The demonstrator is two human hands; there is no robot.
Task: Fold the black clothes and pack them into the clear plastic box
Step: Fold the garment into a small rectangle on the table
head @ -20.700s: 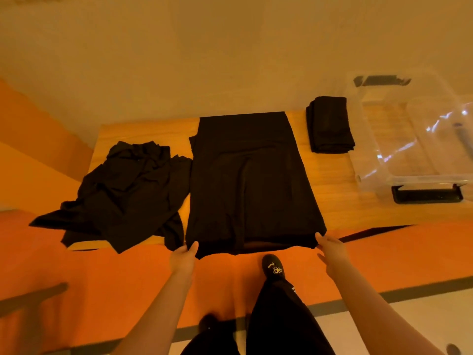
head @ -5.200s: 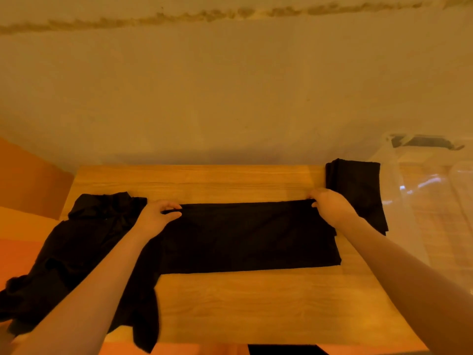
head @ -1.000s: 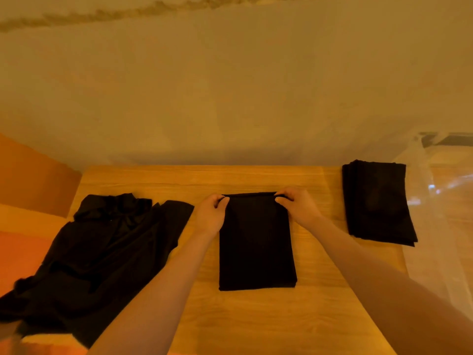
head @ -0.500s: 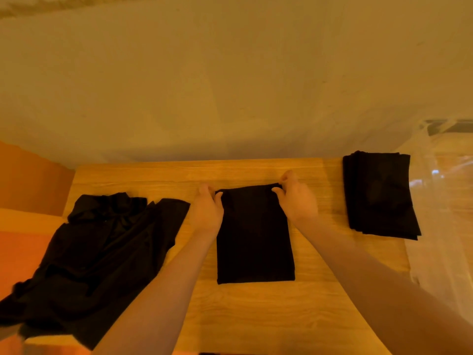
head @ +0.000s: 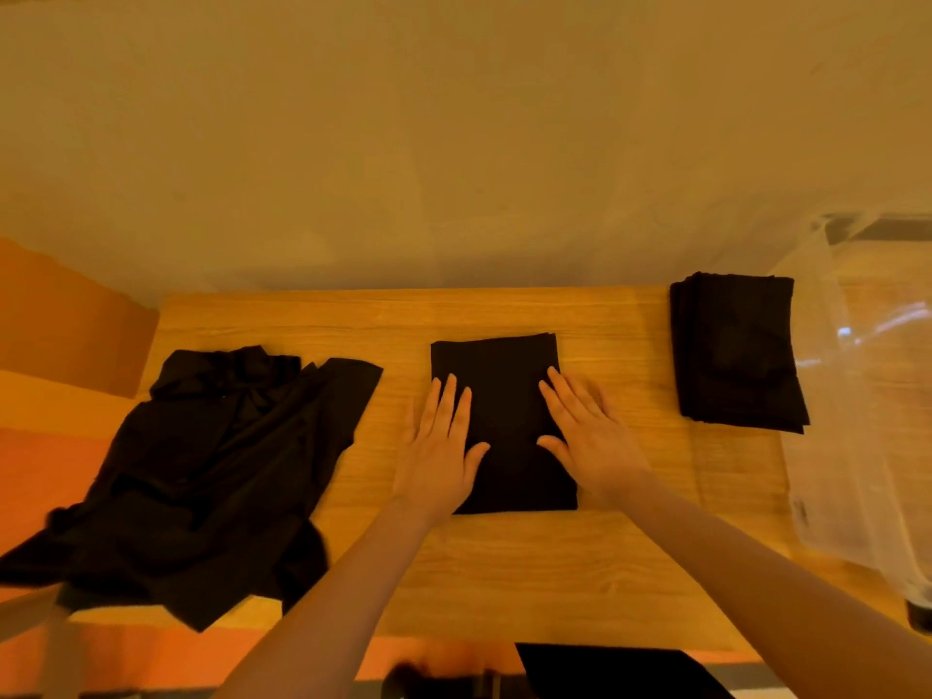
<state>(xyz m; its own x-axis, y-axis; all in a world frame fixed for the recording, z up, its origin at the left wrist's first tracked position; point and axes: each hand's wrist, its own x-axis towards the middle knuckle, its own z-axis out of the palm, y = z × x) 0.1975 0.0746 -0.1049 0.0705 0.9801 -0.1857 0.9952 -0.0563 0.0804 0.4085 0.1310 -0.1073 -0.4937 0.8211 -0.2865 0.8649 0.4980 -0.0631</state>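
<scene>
A black garment folded into a small rectangle [head: 502, 391] lies in the middle of the wooden table [head: 504, 572]. My left hand [head: 441, 446] lies flat on its left edge, fingers straight. My right hand [head: 587, 436] presses flat on its right side. A second folded black garment [head: 736, 353] sits at the table's right, next to the clear plastic box [head: 867, 396]. An unfolded heap of black clothes [head: 201, 471] covers the table's left end and hangs over its edge.
A pale wall rises right behind the table. Orange floor shows to the left and below the front edge. A dark object [head: 605, 673] sits at the bottom of the view below the table's front edge.
Both hands let go of the garment's far corners and slid back toward me. They now lie flat on the folded piece instead of pinching its top edge.
</scene>
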